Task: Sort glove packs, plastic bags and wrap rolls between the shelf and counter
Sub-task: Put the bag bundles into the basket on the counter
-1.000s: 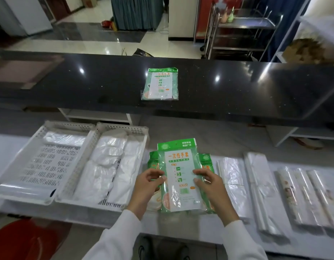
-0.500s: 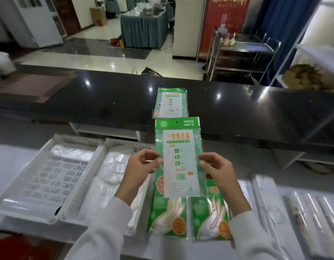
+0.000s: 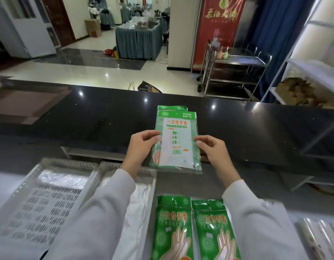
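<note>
A green-and-white plastic glove pack (image 3: 176,139), its white label printed with orange characters 一次性手套 and "100只", is pinched at its side edges by the left hand (image 3: 141,145) and right hand (image 3: 212,151) over the glossy black stone counter (image 3: 87,117). Its long axis runs away from the person, header farthest. A second matching pack (image 3: 171,107) lies beneath, only its top strip showing. Two more green glove packs (image 3: 196,229) lie on the lower shelf, cut off by the frame's bottom edge, beside white perforated plastic trays (image 3: 50,194).
</note>
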Tool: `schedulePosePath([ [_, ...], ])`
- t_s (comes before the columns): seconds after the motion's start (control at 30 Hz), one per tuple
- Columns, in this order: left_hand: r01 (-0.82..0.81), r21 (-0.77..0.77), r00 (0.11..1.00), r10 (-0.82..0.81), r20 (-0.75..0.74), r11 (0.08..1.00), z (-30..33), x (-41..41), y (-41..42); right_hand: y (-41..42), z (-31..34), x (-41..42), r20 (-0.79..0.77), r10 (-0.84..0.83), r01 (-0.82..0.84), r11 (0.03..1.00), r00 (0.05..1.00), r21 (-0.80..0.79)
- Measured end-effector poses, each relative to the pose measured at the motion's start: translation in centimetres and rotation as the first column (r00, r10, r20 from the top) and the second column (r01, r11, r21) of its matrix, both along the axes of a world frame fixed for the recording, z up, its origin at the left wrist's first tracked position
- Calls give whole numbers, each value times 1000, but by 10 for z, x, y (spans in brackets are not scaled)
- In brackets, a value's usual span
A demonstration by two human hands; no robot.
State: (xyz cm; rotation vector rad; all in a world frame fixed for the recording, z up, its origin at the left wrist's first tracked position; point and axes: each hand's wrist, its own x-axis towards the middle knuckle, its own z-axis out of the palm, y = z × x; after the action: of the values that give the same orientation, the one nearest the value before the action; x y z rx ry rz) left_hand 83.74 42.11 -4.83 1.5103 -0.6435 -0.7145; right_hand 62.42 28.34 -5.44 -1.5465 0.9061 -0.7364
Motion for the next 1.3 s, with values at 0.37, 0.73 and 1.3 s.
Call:
schedulePosePath([
  [0.37,-23,34,994,19,104,999,-12,82,-84,-84,2,74,-90,-39,38,999,995,-11],
  [0.73,-36,120,966,3,259,992,-35,104,-120,-126,-15,97,-259,-69,33,989,963,-143],
  [1.3,-180,52,891,140,433,982,-18,67,-47,-87,-4,40,-161,-174,145,973,972,-177],
])
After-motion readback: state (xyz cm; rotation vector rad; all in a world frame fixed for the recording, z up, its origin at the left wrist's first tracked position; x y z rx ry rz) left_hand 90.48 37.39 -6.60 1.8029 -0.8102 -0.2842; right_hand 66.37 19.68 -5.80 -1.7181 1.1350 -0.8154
